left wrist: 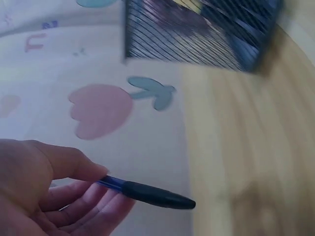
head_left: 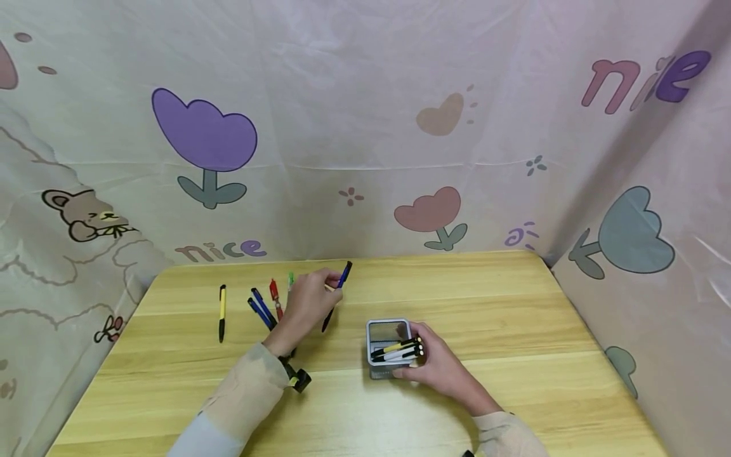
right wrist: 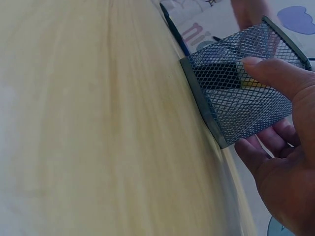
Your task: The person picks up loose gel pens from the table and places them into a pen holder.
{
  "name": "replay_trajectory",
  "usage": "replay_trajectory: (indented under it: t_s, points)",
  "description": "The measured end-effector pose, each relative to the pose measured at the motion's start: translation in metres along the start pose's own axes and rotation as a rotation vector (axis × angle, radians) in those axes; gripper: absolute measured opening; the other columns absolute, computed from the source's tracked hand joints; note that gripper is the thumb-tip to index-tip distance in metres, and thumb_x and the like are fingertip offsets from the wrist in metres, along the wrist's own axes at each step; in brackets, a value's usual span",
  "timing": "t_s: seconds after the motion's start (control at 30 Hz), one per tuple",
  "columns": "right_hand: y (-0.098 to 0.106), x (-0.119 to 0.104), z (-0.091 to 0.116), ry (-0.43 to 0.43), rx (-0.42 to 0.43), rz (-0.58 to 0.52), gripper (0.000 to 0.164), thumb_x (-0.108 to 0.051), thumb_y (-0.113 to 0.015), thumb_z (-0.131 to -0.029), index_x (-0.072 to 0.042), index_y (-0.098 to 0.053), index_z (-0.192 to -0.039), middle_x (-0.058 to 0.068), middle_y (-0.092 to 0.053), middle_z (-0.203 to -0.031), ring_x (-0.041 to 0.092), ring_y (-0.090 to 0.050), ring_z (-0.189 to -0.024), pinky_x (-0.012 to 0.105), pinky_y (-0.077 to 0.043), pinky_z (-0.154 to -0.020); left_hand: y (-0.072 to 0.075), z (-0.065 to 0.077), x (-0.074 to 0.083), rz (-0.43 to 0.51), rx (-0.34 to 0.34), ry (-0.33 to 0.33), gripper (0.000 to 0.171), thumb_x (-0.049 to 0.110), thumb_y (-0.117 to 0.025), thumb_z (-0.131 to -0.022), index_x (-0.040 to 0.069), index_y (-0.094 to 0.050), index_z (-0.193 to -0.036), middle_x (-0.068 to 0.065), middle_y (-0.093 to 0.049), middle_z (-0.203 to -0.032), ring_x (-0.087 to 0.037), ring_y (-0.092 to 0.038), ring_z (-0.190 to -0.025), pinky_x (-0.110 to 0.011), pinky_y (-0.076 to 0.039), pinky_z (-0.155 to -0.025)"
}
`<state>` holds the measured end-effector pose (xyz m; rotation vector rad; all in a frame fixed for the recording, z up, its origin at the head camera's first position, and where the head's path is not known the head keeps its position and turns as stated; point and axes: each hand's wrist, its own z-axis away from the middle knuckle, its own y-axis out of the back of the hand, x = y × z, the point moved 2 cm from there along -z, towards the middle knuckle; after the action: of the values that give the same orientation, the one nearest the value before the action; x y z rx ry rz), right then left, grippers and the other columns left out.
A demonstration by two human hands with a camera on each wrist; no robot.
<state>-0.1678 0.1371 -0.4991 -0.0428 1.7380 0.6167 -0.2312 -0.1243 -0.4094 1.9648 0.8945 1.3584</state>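
Observation:
My left hand [head_left: 307, 303] pinches a blue pen [head_left: 344, 277] between thumb and fingers, held tilted over the back middle of the table. In the left wrist view the pen's black lower end [left wrist: 157, 195] sticks out past the fingertips. My right hand [head_left: 436, 360] grips the side of a square mesh pen holder [head_left: 381, 373], which stands upright on the table. Several pens [head_left: 395, 349], yellow-and-black and white-and-black, lean inside it toward the right. The right wrist view shows the thumb pressed on the mesh wall [right wrist: 261, 110] and fingers around the other side.
Left of my left hand lie a yellow-and-black pen [head_left: 222, 312], blue pens [head_left: 261, 310], a red pen [head_left: 275, 293] and a green pen [head_left: 291, 278], some partly hidden by the hand. A printed curtain [head_left: 342, 127] hangs behind the wooden table [head_left: 514, 304] and along its sides.

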Motion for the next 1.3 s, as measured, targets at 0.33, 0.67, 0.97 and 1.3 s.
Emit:
replay_trajectory:
  t_s: [0.33, 0.67, 0.97, 1.3]
  points:
    - [0.001, -0.002, 0.001, -0.019, 0.006, 0.012, 0.082, -0.03, -0.087, -0.064, -0.018, -0.045, -0.134, 0.006, -0.052, -0.124, 0.02, -0.054, -0.104, 0.036, -0.048, -0.09, 0.018, 0.005, 0.036, 0.215, 0.108, -0.112, 0.02, 0.009, -0.067, -0.08, 0.01, -0.07, -0.1, 0.003, -0.068, -0.082, -0.003, -0.061, -0.069, -0.022, -0.053, -0.062]
    - [0.001, -0.002, 0.0, -0.03, 0.002, -0.002, 0.083, -0.028, -0.087, -0.064, -0.016, -0.046, -0.134, 0.005, -0.051, -0.124, 0.017, -0.054, -0.105, 0.036, -0.048, -0.091, 0.023, 0.014, 0.057, 0.417, 0.104, -0.164, 0.021, 0.006, -0.071, -0.08, 0.01, -0.068, -0.101, 0.0, -0.067, -0.084, -0.004, -0.062, -0.072, -0.02, -0.054, -0.063]
    - [0.002, -0.004, 0.001, -0.032, 0.007, 0.019, 0.083, -0.032, -0.087, -0.064, -0.018, -0.046, -0.134, 0.0, -0.052, -0.125, 0.014, -0.053, -0.107, 0.039, -0.045, -0.094, 0.011, 0.02, 0.068, 0.527, 0.026, -0.23, 0.019, 0.003, -0.072, -0.08, 0.01, -0.067, -0.097, -0.001, -0.068, -0.084, -0.006, -0.063, -0.073, -0.023, -0.055, -0.065]
    - [0.002, -0.004, 0.0, -0.016, 0.017, 0.053, 0.085, -0.036, -0.087, -0.063, -0.016, -0.046, -0.135, -0.003, -0.052, -0.123, 0.014, -0.052, -0.109, 0.042, -0.043, -0.096, -0.011, 0.028, 0.074, 0.552, -0.108, -0.284, 0.015, 0.002, -0.072, -0.081, 0.009, -0.068, -0.093, -0.001, -0.07, -0.084, -0.004, -0.063, -0.074, -0.022, -0.055, -0.065]
